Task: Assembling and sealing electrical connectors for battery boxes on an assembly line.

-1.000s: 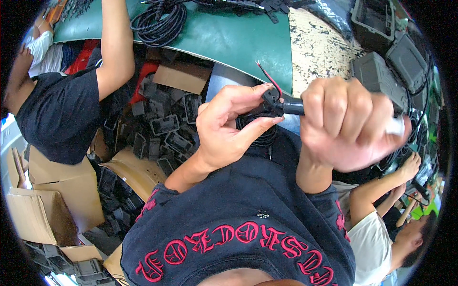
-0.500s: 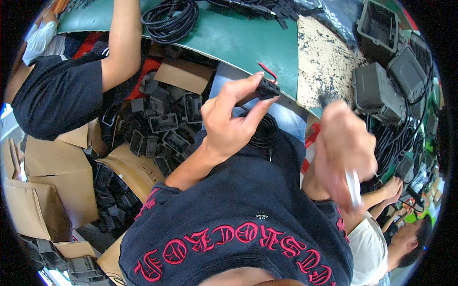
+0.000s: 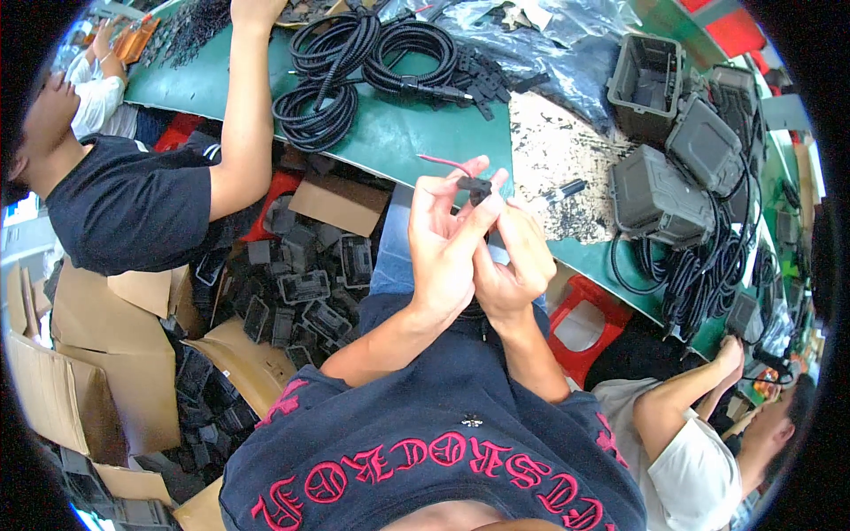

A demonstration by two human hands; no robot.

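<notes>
Between my two hands, above my lap, is a small black connector (image 3: 478, 189) with a red wire (image 3: 443, 162) sticking out to the left. My left hand (image 3: 438, 257) pinches it between thumb and fingers. My right hand (image 3: 516, 261) is closed against its right side, fingertips touching it; part of the connector is hidden behind the fingers. On the worn, pale board (image 3: 553, 146) just past my right hand lies a slim, pen-like tool (image 3: 564, 192) with a black end.
Coiled black corrugated tubes (image 3: 323, 115) and loose black parts (image 3: 485, 81) lie on the green table (image 3: 381, 128). Grey boxes (image 3: 662, 196) and black cables (image 3: 695, 274) stand at right. Cartons and bins of black housings (image 3: 305, 285) fill the lower left. Co-workers sit on both sides.
My right hand has come in from the right to the connector, leaving the whitish tool it held. The pen-like tool now shows on the board. The view has shifted, showing more coiled tubes.
</notes>
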